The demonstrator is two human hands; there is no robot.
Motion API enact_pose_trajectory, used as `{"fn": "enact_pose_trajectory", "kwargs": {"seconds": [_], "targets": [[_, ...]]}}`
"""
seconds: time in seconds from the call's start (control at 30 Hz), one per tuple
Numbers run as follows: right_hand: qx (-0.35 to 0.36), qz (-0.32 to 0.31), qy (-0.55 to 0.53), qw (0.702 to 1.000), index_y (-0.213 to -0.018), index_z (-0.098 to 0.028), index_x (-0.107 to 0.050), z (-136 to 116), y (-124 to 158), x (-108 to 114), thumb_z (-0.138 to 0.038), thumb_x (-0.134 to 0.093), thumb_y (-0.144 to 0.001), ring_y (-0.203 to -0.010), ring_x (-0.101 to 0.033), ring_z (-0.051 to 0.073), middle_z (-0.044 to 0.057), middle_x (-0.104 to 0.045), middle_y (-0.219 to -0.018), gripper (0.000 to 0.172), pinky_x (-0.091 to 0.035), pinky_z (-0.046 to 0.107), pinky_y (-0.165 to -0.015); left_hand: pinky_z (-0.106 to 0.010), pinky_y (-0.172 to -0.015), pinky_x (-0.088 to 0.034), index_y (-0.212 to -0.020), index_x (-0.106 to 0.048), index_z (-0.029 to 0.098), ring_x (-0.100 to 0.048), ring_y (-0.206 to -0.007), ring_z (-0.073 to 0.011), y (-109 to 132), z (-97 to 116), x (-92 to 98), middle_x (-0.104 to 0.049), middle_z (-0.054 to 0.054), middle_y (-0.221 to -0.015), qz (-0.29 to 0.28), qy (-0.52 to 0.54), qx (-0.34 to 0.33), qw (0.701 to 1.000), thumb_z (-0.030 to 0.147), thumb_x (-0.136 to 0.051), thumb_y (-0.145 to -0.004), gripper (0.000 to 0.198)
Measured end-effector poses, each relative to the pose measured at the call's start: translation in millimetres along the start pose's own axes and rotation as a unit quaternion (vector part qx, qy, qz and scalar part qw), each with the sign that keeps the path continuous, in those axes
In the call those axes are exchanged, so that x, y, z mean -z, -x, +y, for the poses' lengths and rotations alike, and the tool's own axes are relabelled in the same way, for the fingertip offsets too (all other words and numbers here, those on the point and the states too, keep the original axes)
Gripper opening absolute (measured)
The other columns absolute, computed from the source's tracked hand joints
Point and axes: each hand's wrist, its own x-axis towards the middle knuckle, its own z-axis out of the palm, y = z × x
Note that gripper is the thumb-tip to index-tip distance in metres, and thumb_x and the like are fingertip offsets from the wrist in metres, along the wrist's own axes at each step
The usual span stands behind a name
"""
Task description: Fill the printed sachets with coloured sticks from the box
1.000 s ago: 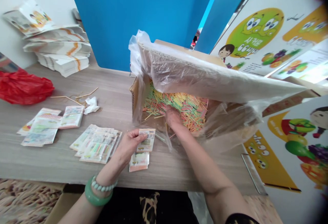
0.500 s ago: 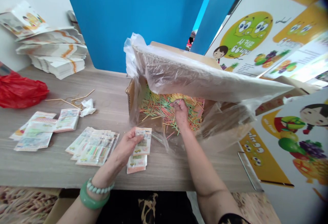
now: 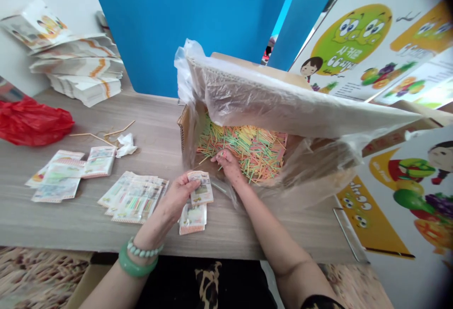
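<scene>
My left hand (image 3: 179, 195) pinches a small printed plastic packet (image 3: 202, 195) by its upper left edge, just in front of the box. Under it another packet (image 3: 192, 219) lies on the table. My right hand (image 3: 229, 166) is over the front left part of the lined box, its fingers drawn together. Whatever is between those fingers is too small to make out. Behind it, thin coloured sticks (image 3: 253, 146) in green, yellow, orange and pink cover the bottom of the box. Left of my left hand lies a fanned pile of packets (image 3: 136, 198), with coloured sticks showing in some.
The cardboard box (image 3: 183, 132) has a loose clear plastic liner (image 3: 269, 99) folded over its rim. More packets (image 3: 58, 179) lie at the left, near a crumpled tissue (image 3: 126, 145) and a red plastic bag (image 3: 33, 122). Folded cartons (image 3: 85, 70) are stacked behind; printed cartons (image 3: 399, 196) stand right.
My right hand has moved from the middle of the sticks left and towards me, nearer the packet. My left hand still holds its packet, now slightly tilted. The view has shifted a little.
</scene>
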Motion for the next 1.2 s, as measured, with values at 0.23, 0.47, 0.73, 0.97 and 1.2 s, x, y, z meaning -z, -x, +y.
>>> {"fn": "enact_pose_trajectory", "kwargs": {"seconds": [0.23,0.47,0.73,0.97,1.2], "targets": [[0.02,0.044,0.167,0.985,-0.084,-0.023,-0.061,-17.9,-5.1,20.9,-0.035,-0.046,-0.088,-0.087,-0.063,0.02,0.002,-0.071,-0.085,0.02,-0.044,0.034,-0.086,-0.027,-0.064,-0.051,-0.09,-0.069,0.016,-0.062,-0.065,-0.0143,-6.0,-2.4,-3.2,-0.071,-0.002,-0.077,-0.045,-0.025,-0.007,0.999,0.039,-0.081,-0.066,0.034],[-0.002,0.041,-0.072,0.997,-0.09,-0.023,-0.062,-24.2,-10.0,34.3,-0.04,-0.056,-0.084,-0.091,-0.066,0.02,0.004,-0.074,-0.099,0.019,-0.049,0.032,-0.081,-0.027,-0.061,-0.048,-0.08,-0.073,0.015,-0.06,-0.061,-0.0145,-13.5,-6.9,-2.8,-0.069,-0.002,-0.07,-0.014,-0.058,-0.024,0.998,0.038,-0.08,-0.067,0.028],[-0.033,0.047,-0.018,0.998,-0.091,-0.023,-0.058,0.2,-4.1,21.8,-0.043,-0.053,-0.084,-0.079,-0.065,0.021,0.001,-0.071,-0.081,0.022,-0.05,0.035,-0.075,-0.025,-0.056,-0.044,-0.079,-0.07,0.017,-0.054,-0.057,-0.0129,-11.4,-3.4,-6.6,-0.063,0.001,-0.065,0.025,-0.058,-0.06,0.996,0.036,-0.078,-0.067,0.024],[0.005,0.064,-0.174,0.983,-0.095,-0.025,-0.047,-67.0,8.7,15.9,-0.044,-0.055,-0.087,-0.076,-0.069,0.02,-0.002,-0.068,-0.072,0.022,-0.052,0.038,-0.082,-0.026,-0.06,-0.043,-0.075,-0.07,0.018,-0.056,-0.066,-0.0169,-13.8,-7.8,-2.9,-0.064,0.0,-0.067,0.033,-0.159,-0.107,0.981,0.036,-0.075,-0.07,0.02],[0.026,0.031,-0.243,0.969,-0.089,-0.026,-0.045,-114.9,35.1,-13.4,-0.041,-0.049,-0.092,-0.079,-0.071,0.019,-0.002,-0.067,-0.074,0.017,-0.053,0.04,-0.083,-0.025,-0.056,-0.037,-0.067,-0.067,0.019,-0.048,-0.06,-0.0139,-10.9,-10.3,2.7,-0.056,0.003,-0.06,0.053,-0.199,-0.138,0.969,0.034,-0.075,-0.07,0.017]]}}
